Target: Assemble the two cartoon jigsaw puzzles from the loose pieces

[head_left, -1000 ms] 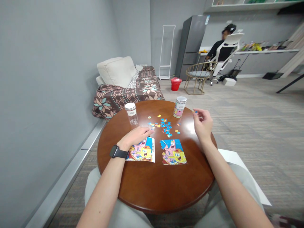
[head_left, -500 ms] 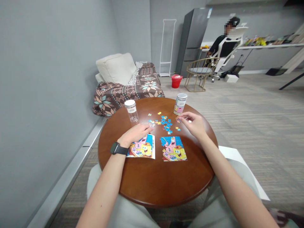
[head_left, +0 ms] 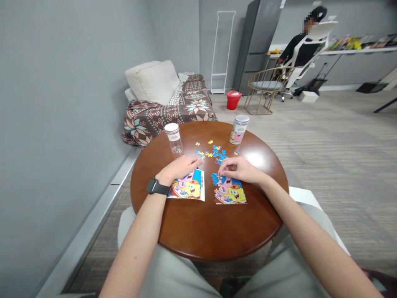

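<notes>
My left hand (head_left: 182,167), with a dark watch on the wrist, lies flat over the upper edge of a printed cartoon picture card (head_left: 189,189), its fingers stretched out. To the right of the card is a partly assembled jigsaw puzzle (head_left: 231,193) showing the same cartoon. At that puzzle's upper left, my right hand (head_left: 238,169) is closed in a pinch on a small puzzle piece, mostly hidden by the fingertips. Loose blue and yellow puzzle pieces (head_left: 219,153) are scattered just beyond both hands.
A clear jar with a white lid (head_left: 173,138) stands at the back left of the round wooden table (head_left: 217,236), and a cartoon-labelled can (head_left: 239,130) at the back right. Beyond are a covered sofa (head_left: 167,111), a red bin (head_left: 233,100) and a seated person (head_left: 297,47).
My right hand has moved left and nearer, from the loose pieces by the can to the puzzle's upper left corner. My left hand stays on the card. The view has shifted slightly.
</notes>
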Available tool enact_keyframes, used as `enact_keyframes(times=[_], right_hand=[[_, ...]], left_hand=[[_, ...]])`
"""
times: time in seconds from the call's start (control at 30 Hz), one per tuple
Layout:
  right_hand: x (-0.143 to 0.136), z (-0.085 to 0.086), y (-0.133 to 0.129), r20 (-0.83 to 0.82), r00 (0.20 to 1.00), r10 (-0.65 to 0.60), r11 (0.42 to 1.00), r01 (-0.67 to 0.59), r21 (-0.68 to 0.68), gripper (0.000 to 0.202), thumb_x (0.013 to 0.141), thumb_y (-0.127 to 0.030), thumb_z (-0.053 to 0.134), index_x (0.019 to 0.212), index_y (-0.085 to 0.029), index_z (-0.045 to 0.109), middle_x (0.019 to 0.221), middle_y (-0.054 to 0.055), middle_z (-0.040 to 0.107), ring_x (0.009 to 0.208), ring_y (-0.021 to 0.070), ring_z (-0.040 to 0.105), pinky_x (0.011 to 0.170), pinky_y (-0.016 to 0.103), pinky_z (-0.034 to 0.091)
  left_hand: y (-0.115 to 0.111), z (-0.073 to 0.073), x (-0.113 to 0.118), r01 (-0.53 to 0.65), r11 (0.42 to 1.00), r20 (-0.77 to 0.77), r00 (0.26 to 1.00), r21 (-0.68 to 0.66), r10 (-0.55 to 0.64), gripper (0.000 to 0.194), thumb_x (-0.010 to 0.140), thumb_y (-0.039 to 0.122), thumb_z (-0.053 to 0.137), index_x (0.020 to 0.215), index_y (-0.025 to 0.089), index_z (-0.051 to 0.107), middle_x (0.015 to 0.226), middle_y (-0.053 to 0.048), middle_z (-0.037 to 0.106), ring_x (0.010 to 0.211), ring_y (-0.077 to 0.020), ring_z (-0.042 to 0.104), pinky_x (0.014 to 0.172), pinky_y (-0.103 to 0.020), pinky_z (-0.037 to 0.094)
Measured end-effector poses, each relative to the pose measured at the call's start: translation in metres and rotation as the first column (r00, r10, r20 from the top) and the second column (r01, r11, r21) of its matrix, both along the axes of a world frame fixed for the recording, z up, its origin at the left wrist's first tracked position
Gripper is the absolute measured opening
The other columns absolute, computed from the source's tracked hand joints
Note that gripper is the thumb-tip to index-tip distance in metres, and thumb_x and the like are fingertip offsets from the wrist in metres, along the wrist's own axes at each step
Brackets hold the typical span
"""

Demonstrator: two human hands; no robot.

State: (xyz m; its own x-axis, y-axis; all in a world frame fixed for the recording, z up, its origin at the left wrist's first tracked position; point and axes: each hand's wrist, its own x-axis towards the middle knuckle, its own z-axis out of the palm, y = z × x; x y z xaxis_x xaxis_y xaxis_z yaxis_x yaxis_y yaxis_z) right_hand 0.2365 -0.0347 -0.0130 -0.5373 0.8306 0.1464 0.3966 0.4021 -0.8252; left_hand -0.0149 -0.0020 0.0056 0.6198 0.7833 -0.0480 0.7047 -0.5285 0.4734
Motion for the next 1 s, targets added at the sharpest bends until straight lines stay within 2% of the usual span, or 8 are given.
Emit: enact_keyframes(times=[0.17,0.33,0.5,0.87,1.0], right_hand=[[0.0021,-0.0035,0.0019,0.019,0.998,-0.057,0.998,0.058,-0.026,0.019,0.079,-0.034,0.064,0.076,-0.016,0.070,0.069,0.002,0.067,0.057,0.0113,0.051,0.056,0.025,0.040],[0.0020,-0.0039,0.0012,0.061,0.998,0.014,0.995,-0.008,-0.103,0.020,0.076,-0.035,0.065,0.078,-0.016,0.071,0.072,0.003,0.069,0.059,0.0125,0.055,0.058,0.026,0.043],[0.0023,-0.0049,0.0017,0.088,0.996,0.015,0.992,-0.004,-0.124,0.022,0.077,-0.035,0.064,0.080,-0.015,0.071,0.073,0.004,0.069,0.060,0.0126,0.055,0.058,0.025,0.043],[0.0013,-0.0071,0.0011,0.119,0.993,0.026,0.998,-0.018,-0.068,0.017,0.075,-0.032,0.067,0.077,-0.015,0.068,0.063,-0.001,0.060,0.056,0.0099,0.047,0.055,0.024,0.036],[0.0043,-0.0079,0.0040,0.085,0.995,-0.053,0.998,0.057,-0.040,0.018,0.076,-0.033,0.063,0.077,-0.016,0.066,0.058,-0.002,0.054,0.054,0.0103,0.045,0.054,0.024,0.036]], left_hand=[[0.0001,-0.0002,-0.0006,-0.002,1.000,-0.005,1.000,0.003,0.002,0.053,0.095,0.055,0.025,0.072,0.018,0.054,0.065,-0.001,0.056,0.062,-0.0156,0.051,0.060,-0.028,0.032],[0.0001,-0.0003,-0.0004,0.000,1.000,-0.008,1.000,0.002,0.000,0.051,0.096,0.053,0.027,0.073,0.018,0.055,0.066,-0.002,0.058,0.064,-0.0157,0.052,0.062,-0.028,0.034],[0.0008,-0.0009,0.0000,0.001,1.000,-0.018,1.000,0.008,-0.001,0.051,0.096,0.052,0.025,0.073,0.018,0.055,0.070,-0.003,0.060,0.066,-0.0164,0.054,0.064,-0.028,0.035],[0.0004,-0.0008,-0.0004,-0.006,1.000,-0.016,1.000,0.012,0.006,0.047,0.095,0.051,0.028,0.071,0.019,0.052,0.068,-0.002,0.058,0.066,-0.0166,0.053,0.064,-0.028,0.034],[0.0008,-0.0006,-0.0003,-0.010,1.000,-0.010,1.000,0.010,0.010,0.048,0.095,0.051,0.028,0.071,0.018,0.053,0.068,-0.002,0.059,0.065,-0.0164,0.054,0.063,-0.028,0.034]])
